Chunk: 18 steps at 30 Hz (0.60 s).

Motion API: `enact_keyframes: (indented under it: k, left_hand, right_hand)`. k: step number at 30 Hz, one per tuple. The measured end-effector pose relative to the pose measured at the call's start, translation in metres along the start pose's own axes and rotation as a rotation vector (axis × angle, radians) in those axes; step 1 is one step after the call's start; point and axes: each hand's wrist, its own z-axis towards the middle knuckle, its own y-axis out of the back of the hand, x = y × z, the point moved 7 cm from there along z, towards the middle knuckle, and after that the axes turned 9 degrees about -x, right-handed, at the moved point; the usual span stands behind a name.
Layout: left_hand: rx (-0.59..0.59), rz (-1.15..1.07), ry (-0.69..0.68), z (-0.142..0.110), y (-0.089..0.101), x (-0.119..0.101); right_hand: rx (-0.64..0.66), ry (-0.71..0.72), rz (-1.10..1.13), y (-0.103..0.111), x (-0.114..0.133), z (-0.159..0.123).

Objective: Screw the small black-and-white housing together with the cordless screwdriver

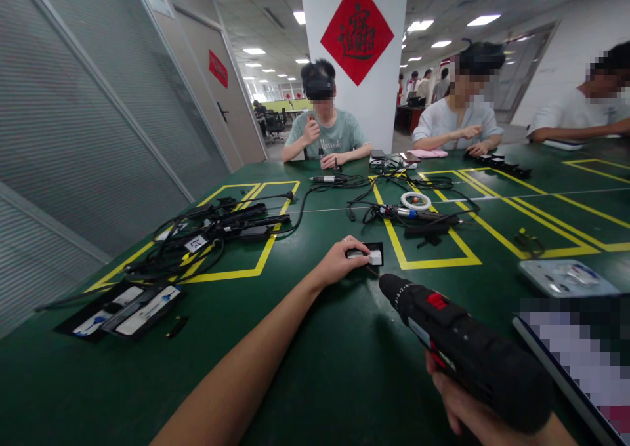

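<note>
Beyond the smooth green tabletop (pixel 123 387), a white pillar (pixel 381 98) rises at twelve o'clock; straight yellow tape (pixel 224 277) and tangled black cables (pixel 231 223) spread at nine. Between four and five, the right hand (pixel 455 397) wraps a rounded matte-black drill (pixel 467 351). At the drill's ten o'clock, the left hand (pixel 343 260) pinches a small white block (pixel 376 257), fingers curled.

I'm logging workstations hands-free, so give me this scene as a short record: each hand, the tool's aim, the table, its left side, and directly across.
Left hand: touching a small white piece with black around it
Right hand: gripping a black power drill
Drill aim: toward the piece; contact unclear
Table: green, marked with yellow outlines
Left side: tangled black cables, flat packets
Across: seated person wearing a headset
</note>
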Motion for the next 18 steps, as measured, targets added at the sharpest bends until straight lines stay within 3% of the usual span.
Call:
enact_keyframes:
  k: [18]
  left_hand:
    - [0.011,-0.011,0.002,0.0002,-0.0002,0.0003]
  right_hand:
    - [-0.032,-0.031,0.066,0.0020,0.0009,-0.0007]
